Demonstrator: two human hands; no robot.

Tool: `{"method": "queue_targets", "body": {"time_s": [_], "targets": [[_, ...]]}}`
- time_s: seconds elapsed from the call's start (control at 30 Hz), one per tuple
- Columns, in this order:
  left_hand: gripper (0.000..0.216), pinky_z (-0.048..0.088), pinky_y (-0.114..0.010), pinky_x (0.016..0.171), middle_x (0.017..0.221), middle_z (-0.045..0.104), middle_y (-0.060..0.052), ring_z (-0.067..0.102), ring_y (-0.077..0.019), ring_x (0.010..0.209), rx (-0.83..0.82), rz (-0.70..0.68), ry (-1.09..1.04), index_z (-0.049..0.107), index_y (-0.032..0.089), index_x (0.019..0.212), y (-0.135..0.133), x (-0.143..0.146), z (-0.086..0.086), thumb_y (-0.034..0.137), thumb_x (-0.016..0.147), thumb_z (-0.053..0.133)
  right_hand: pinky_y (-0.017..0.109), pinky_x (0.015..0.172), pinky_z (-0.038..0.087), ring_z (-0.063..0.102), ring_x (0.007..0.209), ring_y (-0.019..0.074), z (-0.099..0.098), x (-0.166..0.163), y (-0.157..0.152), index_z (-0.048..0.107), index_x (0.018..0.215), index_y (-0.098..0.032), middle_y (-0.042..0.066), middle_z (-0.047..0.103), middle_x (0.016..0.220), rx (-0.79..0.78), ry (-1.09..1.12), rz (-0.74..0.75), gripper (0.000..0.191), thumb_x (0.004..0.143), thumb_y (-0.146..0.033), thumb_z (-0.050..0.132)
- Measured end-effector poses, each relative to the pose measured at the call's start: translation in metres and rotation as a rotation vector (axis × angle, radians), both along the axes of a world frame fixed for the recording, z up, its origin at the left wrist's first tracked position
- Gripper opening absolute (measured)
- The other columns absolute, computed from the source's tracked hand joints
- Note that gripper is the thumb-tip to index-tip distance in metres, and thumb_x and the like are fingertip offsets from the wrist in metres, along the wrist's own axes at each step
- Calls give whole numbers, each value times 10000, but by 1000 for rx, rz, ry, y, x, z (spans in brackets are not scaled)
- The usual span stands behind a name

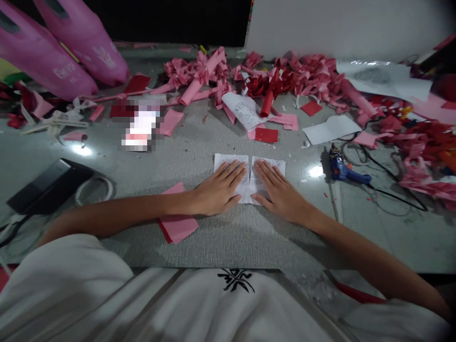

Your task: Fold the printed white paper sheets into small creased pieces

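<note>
A small sheet of white paper with grey line drawings [245, 195] lies flat on the table in front of me, with a slit or gap running down its middle from the far edge. My left hand [223, 187] rests palm down on its left part, fingers stretched out. On the right part lies my right hand [276, 190], also flat with extended fingers. Both thumbs point inward along the near side of the sheet. Pink and red paper pieces [180, 228] are under and beside my left forearm.
Crumpled pink paper strips [210, 71] and red ones [263, 88] line the table's back. A blue glue gun [347, 173] with its cord lies right. At left are a black box-like device [50, 185], a tape roll [94, 191] and pink bottles [89, 52]. White paper [331, 129] lies back right.
</note>
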State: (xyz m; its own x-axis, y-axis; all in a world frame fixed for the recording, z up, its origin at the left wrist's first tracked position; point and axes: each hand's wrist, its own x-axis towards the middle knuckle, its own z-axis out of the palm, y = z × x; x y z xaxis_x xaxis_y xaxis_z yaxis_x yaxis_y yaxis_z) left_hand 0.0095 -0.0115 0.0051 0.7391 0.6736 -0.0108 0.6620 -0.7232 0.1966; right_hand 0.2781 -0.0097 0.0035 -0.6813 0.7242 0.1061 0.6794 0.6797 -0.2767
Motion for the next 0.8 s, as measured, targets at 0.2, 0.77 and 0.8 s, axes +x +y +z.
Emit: {"method": "queue_targets", "body": {"time_s": [0.2, 0.77, 0.8], "targets": [[720, 82, -522, 1365, 1786, 141, -198, 51, -336, 1680, -4, 1, -34, 193, 46, 1676, 9, 0, 1, 450, 1106, 365, 605, 1339, 238, 147, 1664, 310, -1, 0, 5, -127, 1721, -225, 150, 159, 1794, 35, 14, 56, 832, 1120, -504, 375], [753, 71, -529, 1361, 1794, 125, -178, 66, -351, 1678, -5, 30, -46, 155, 65, 1695, 6, -5, 2, 461, 1102, 394, 600, 1339, 227, 165, 1660, 341, -1, 8, -4, -78, 1728, -193, 169, 152, 1794, -16, -22, -6, 860, 1102, -516, 416], [751, 77, -536, 1361, 1789, 143, -186, 83, -362, 1675, -5, 35, -49, 178, 51, 1686, 6, -5, 3, 434, 1089, 425, 596, 1338, 237, 173, 1659, 336, 1, 9, -3, -62, 1731, -197, 170, 173, 1790, -16, -13, 2, 866, 1098, -517, 434]]}}
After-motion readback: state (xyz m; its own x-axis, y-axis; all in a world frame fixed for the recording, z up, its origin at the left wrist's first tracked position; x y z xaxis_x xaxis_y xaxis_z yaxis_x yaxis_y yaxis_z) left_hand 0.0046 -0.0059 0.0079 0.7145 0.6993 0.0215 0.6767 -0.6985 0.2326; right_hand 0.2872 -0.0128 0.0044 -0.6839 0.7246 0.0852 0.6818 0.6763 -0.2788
